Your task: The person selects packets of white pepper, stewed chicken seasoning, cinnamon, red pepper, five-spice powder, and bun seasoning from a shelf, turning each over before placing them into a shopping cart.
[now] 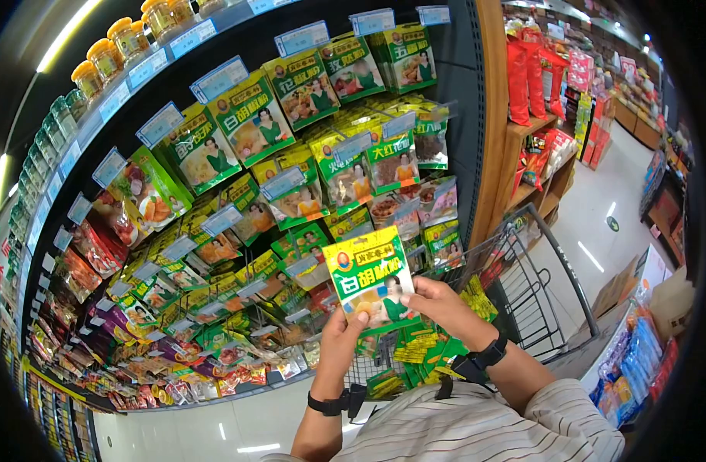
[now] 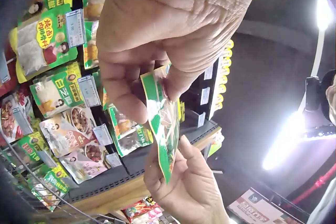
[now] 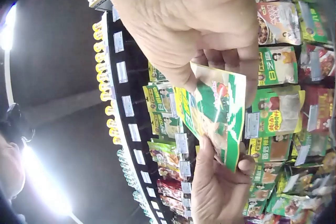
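A green and yellow seasoning packet (image 1: 372, 281) is held upright in front of the body, its printed face toward the head camera. The left hand (image 1: 341, 339) pinches its lower left corner, thumb on the front. At the lower right edge the right hand (image 1: 449, 308) grips it with thumb and fingers. In the left wrist view the packet (image 2: 161, 124) appears nearly edge-on between the left hand (image 2: 168, 40) and the right hand (image 2: 184, 187). The right wrist view shows the packet (image 3: 218, 113) tilted, with the right hand (image 3: 184, 29) above and the left hand (image 3: 220, 192) below.
Hanging packets fill the curved shelf (image 1: 245, 115) ahead, with price tags in front and jars (image 1: 106, 58) on top. A metal shopping cart (image 1: 534, 292) holding similar packets (image 1: 426, 343) stands by the body at the right. Bagged goods (image 1: 630, 366) lie at the far right, beside an aisle.
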A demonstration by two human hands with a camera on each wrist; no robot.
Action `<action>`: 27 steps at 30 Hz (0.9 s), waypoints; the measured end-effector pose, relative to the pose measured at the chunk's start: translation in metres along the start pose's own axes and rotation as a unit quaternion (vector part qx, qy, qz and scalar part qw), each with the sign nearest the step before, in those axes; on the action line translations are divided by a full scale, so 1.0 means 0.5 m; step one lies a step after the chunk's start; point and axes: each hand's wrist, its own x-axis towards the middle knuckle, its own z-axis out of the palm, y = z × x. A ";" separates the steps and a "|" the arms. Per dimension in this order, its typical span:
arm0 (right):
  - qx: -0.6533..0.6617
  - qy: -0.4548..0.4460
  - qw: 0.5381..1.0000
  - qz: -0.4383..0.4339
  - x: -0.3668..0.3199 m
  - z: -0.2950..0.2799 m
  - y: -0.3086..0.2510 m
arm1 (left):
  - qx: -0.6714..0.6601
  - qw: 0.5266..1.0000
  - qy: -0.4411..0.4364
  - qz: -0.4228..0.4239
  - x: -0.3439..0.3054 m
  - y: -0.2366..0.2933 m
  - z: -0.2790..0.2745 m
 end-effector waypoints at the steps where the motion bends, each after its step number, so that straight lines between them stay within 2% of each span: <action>1: -0.006 -0.005 1.000 0.014 0.001 0.000 -0.002 | 0.004 1.000 0.009 0.013 0.004 0.006 0.001; 4: -0.048 -0.013 0.999 -0.001 0.004 0.001 -0.016 | 0.031 0.998 0.022 0.041 0.005 0.025 0.009; 5: -0.001 -0.021 1.000 -0.016 0.006 0.004 -0.018 | 0.031 0.999 0.028 0.023 -0.009 0.029 0.010; 9: 0.028 -0.015 0.999 -0.004 0.013 0.001 -0.007 | 0.036 0.998 0.042 0.028 0.006 0.044 0.022; 10: 0.002 -0.011 0.999 -0.039 0.021 -0.005 0.012 | 0.052 0.997 0.056 0.020 0.003 0.058 0.033; 12: -0.012 -0.022 0.999 -0.032 0.016 -0.005 -0.010 | 0.059 0.997 0.042 0.038 0.013 0.045 0.027; 13: 0.002 -0.024 1.000 0.000 0.010 -0.004 -0.024 | 0.055 0.996 0.041 0.053 0.017 0.041 0.029; 18: 0.008 -0.038 0.997 -0.060 0.019 0.002 -0.034 | 0.057 0.993 0.038 0.097 0.020 0.063 0.037; 22: 0.001 -0.068 0.994 -0.088 0.047 -0.003 -0.056 | 0.044 0.994 0.015 0.095 0.023 0.114 0.044; 24: -0.018 -0.071 0.993 -0.088 0.057 0.003 -0.100 | 0.051 0.992 0.012 0.111 0.033 0.139 0.035; 26: -0.014 -0.062 0.989 -0.137 0.069 0.021 -0.137 | 0.049 0.989 0.013 0.141 0.048 0.166 0.026; 27: -0.022 -0.066 0.989 -0.133 0.080 0.024 -0.147 | 0.041 0.988 0.021 0.149 0.058 0.176 0.019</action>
